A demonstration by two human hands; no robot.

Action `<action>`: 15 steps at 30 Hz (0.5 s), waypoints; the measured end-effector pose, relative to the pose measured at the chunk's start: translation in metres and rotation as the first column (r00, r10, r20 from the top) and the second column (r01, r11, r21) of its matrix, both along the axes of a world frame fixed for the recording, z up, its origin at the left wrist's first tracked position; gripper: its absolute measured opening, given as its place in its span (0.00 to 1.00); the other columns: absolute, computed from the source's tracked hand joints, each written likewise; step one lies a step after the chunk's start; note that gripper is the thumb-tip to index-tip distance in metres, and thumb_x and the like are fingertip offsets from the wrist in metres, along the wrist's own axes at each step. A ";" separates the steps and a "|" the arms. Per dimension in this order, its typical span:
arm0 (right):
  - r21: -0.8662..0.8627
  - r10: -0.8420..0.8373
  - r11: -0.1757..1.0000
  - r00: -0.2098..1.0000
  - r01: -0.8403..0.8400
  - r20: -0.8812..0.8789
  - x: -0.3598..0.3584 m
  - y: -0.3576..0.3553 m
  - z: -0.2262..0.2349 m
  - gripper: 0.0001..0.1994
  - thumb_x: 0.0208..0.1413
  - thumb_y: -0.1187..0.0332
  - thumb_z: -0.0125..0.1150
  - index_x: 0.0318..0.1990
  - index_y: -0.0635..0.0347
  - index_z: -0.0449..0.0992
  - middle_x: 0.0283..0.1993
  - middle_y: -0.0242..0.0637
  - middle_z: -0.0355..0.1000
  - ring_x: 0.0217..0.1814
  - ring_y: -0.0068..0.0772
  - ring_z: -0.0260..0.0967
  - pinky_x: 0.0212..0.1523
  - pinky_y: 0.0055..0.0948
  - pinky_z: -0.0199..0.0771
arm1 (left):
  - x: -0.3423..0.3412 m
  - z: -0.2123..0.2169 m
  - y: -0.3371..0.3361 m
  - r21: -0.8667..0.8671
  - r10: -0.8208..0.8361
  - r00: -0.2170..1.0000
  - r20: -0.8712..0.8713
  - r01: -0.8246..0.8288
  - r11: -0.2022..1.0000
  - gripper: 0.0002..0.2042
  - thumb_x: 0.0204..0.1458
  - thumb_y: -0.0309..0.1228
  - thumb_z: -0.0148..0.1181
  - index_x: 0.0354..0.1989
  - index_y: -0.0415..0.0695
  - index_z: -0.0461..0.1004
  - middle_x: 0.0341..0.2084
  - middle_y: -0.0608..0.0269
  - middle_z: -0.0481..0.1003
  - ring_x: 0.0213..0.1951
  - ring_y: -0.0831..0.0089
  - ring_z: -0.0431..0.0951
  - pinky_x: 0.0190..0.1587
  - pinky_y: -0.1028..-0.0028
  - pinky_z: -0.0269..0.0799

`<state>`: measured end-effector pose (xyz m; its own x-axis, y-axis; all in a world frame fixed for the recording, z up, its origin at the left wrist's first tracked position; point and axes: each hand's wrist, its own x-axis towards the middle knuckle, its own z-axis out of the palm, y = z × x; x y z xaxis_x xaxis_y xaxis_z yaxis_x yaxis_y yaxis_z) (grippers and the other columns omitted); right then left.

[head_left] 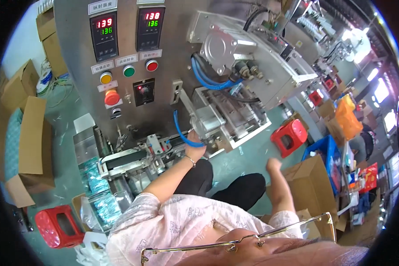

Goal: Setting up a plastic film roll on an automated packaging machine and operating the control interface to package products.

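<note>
My left hand (195, 147) reaches in among the metal parts of a steel packaging machine (159, 80). A blue air hose (177, 126) curves across it and a rounded metal part covers its fingers, so its grip does not show. Right beside it is a flat metal frame (250, 133) that juts from the machine. My right hand (274, 165) hangs apart from the machine, over the floor near a red plastic stool (289, 137). It is small and blurred, its fingers are not distinct, and no object shows in it.
Teal film packs (104, 208) lie at the machine's left end. A second red stool (59, 226) and an open cardboard box (31, 137) stand on the left. Another open box (308, 184) is close to my right arm, with a blue crate (328, 155) behind it.
</note>
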<state>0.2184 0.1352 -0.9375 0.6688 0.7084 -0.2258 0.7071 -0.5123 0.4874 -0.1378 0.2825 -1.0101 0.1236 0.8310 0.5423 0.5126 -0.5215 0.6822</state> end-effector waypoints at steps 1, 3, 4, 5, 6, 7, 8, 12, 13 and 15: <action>-0.049 -0.042 0.998 0.997 0.039 -0.071 -0.008 -0.003 -0.012 0.11 0.48 0.66 0.48 0.36 0.53 0.77 0.42 0.39 0.71 0.44 0.38 0.70 0.39 0.35 0.71 | 0.002 0.002 0.002 -0.111 -0.028 0.999 0.019 0.030 0.993 0.28 0.32 0.36 0.60 0.45 0.37 0.63 0.45 0.46 0.64 0.50 0.50 0.60 0.53 0.62 0.56; 0.005 -0.113 0.993 0.958 0.118 -0.264 0.000 -0.023 -0.042 0.13 0.45 0.66 0.50 0.39 0.55 0.75 0.45 0.42 0.70 0.48 0.43 0.67 0.45 0.37 0.69 | 0.015 0.025 -0.003 -0.213 -0.053 0.985 0.165 0.088 0.973 0.22 0.32 0.28 0.56 0.41 0.40 0.66 0.39 0.49 0.67 0.41 0.52 0.66 0.44 0.62 0.63; -0.076 -0.191 0.982 0.932 0.176 -0.308 -0.006 -0.015 -0.038 0.16 0.39 0.62 0.56 0.39 0.55 0.75 0.44 0.44 0.69 0.48 0.44 0.67 0.45 0.37 0.68 | 0.008 0.029 0.003 -0.248 -0.104 0.993 0.063 0.117 0.962 0.21 0.31 0.28 0.57 0.40 0.41 0.67 0.38 0.49 0.68 0.41 0.53 0.66 0.44 0.62 0.64; -0.069 -0.175 0.984 0.939 0.162 -0.296 -0.007 -0.015 -0.037 0.16 0.39 0.62 0.56 0.39 0.55 0.75 0.44 0.44 0.69 0.48 0.44 0.67 0.45 0.37 0.68 | 0.000 0.030 0.009 -0.284 -0.167 0.985 -0.034 0.151 0.947 0.20 0.30 0.28 0.58 0.39 0.41 0.68 0.38 0.50 0.68 0.41 0.54 0.67 0.43 0.62 0.64; -0.003 -0.145 0.988 0.934 0.152 -0.326 -0.009 -0.017 -0.036 0.18 0.37 0.61 0.58 0.38 0.55 0.75 0.44 0.44 0.70 0.47 0.43 0.67 0.46 0.37 0.68 | 0.000 0.019 0.022 -0.107 -0.201 0.976 -0.082 0.192 0.976 0.18 0.29 0.27 0.59 0.35 0.40 0.70 0.34 0.50 0.70 0.39 0.54 0.68 0.43 0.62 0.64; 0.065 -0.126 0.985 0.926 0.159 -0.357 -0.006 -0.020 -0.036 0.19 0.34 0.60 0.61 0.38 0.55 0.75 0.43 0.44 0.70 0.47 0.43 0.67 0.46 0.37 0.68 | 0.006 0.019 0.017 -0.068 -0.100 0.994 0.035 0.102 0.992 0.17 0.29 0.28 0.59 0.33 0.40 0.71 0.33 0.50 0.71 0.38 0.54 0.68 0.43 0.62 0.64; 0.068 -0.124 0.985 0.928 0.157 -0.351 -0.007 -0.020 -0.034 0.19 0.34 0.60 0.61 0.38 0.55 0.75 0.43 0.44 0.70 0.47 0.43 0.67 0.46 0.37 0.68 | 0.007 0.031 0.007 -0.046 0.003 0.989 0.151 0.004 0.999 0.16 0.28 0.28 0.59 0.32 0.40 0.71 0.31 0.51 0.71 0.37 0.55 0.69 0.43 0.62 0.64; 0.083 -0.105 0.987 0.940 0.139 -0.326 -0.013 -0.015 -0.030 0.19 0.33 0.59 0.61 0.37 0.55 0.75 0.42 0.44 0.70 0.46 0.44 0.67 0.45 0.37 0.68 | -0.005 0.071 -0.006 -0.234 -0.080 0.995 0.058 0.091 0.968 0.18 0.31 0.30 0.57 0.36 0.40 0.70 0.36 0.49 0.70 0.41 0.55 0.68 0.45 0.62 0.63; 0.073 -0.106 0.988 0.940 0.136 -0.326 -0.015 -0.013 -0.028 0.19 0.33 0.59 0.61 0.37 0.55 0.75 0.42 0.44 0.70 0.46 0.43 0.67 0.45 0.37 0.68 | -0.007 0.067 0.001 -0.236 -0.067 0.996 0.064 0.080 0.969 0.18 0.31 0.30 0.57 0.36 0.40 0.70 0.36 0.49 0.70 0.41 0.55 0.68 0.45 0.62 0.63; 0.068 -0.084 0.991 0.944 0.111 -0.320 -0.014 -0.013 -0.029 0.19 0.33 0.59 0.61 0.37 0.55 0.75 0.42 0.44 0.70 0.46 0.43 0.67 0.45 0.36 0.68 | -0.004 0.052 0.016 -0.296 -0.198 0.978 -0.070 0.169 0.940 0.16 0.33 0.29 0.55 0.36 0.40 0.70 0.37 0.48 0.69 0.42 0.55 0.67 0.45 0.63 0.63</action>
